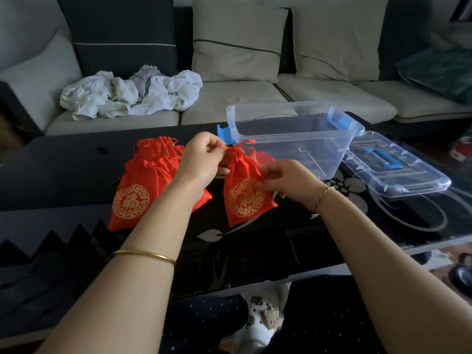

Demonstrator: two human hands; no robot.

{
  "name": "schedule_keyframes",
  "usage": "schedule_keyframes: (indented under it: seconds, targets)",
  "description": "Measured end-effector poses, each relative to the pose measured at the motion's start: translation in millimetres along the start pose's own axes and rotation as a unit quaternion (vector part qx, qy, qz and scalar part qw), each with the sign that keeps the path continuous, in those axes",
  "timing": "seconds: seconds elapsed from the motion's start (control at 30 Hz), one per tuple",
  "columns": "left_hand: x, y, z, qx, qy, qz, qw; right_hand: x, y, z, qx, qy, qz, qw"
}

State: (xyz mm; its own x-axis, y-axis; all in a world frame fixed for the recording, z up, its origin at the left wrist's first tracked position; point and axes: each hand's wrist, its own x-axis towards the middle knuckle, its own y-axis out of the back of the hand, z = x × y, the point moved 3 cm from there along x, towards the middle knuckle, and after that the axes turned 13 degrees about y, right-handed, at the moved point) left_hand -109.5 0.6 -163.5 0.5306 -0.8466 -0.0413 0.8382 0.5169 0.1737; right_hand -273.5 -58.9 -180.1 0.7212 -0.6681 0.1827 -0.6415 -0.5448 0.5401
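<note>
Red pouch (pixel 244 200) looks soft, light, slippery; left hand (pixel 204 159) fingers pinch drawstring (pixel 245 142) at 12 o'clock, right hand (pixel 288 181) fingers grip 3 o'clock edge.

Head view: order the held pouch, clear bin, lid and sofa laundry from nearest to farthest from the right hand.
1. The pouch, in the grip of the right hand.
2. The bin, just behind the hand on the table.
3. The lid, farther right, beside the bin.
4. The laundry, far left on the sofa.
</note>
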Motion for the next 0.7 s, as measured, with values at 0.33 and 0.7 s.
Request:
schedule_keyframes:
  seconds: [0.33, 0.7]
  targets:
    - [37, 0, 17, -0.101, 0.08, 0.048, 0.99, 52, 78, -50, -0.027, 0.045, 0.209, 0.976]
    - [76, -1, 9, 0.012, 0.081, 0.08, 0.993, 159, 61, 27, -0.224, -0.231, -0.16, 0.933]
